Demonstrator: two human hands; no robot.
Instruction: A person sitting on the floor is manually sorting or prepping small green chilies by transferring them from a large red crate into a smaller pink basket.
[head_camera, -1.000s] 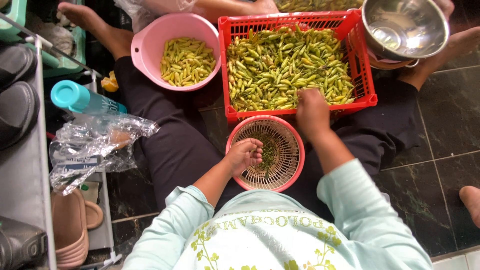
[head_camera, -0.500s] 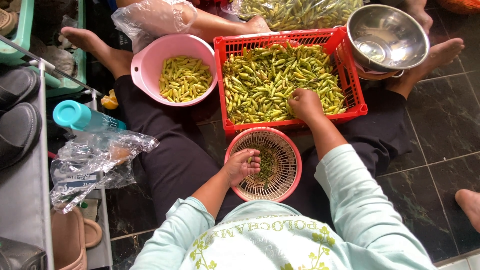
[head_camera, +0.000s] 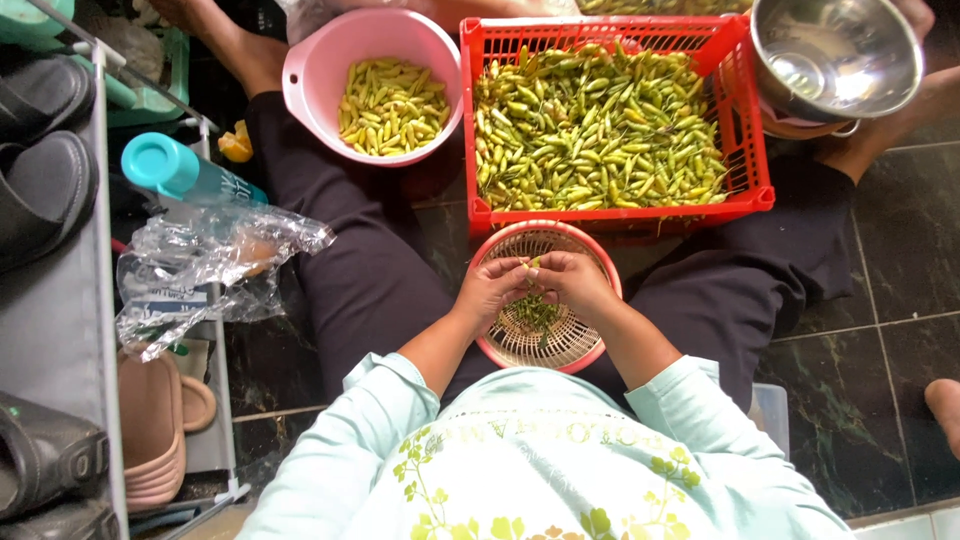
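Head view looks straight down on a person sitting cross-legged on a dark, glossy tiled floor (head_camera: 890, 260) with pale grout lines. Both hands meet over a small round pink basket (head_camera: 590, 345) of woven-looking plastic mesh that rests in the lap. The left hand (head_camera: 490, 290) and right hand (head_camera: 575, 280) are curled narrow, fingertips pinched together on one small green chili (head_camera: 534, 263) held just above the basket's far rim. A little heap of green stems (head_camera: 538, 312) lies in the basket's bottom.

Just beyond the basket stands one rectangular red crate (head_camera: 750, 150) of slotted hard plastic, filled edge to edge with slim, smooth yellow-green chilies (head_camera: 600, 130). To its left sits one round pink plastic bowl (head_camera: 310, 70) with a smooth wall, holding a smaller pile of the same chilies. To the crate's right, one shiny steel bowl (head_camera: 840, 50) reflects light.

On the person's left a grey rack (head_camera: 60, 320) holds dark shoes and a pair of tan sandals (head_camera: 150, 430). One teal bottle (head_camera: 180, 170) lies beside one crumpled clear plastic bag (head_camera: 210, 260). Sleeves are pale mint with a printed leaf pattern; trousers are black. Someone else's bare foot (head_camera: 945, 410) shows at the right edge.
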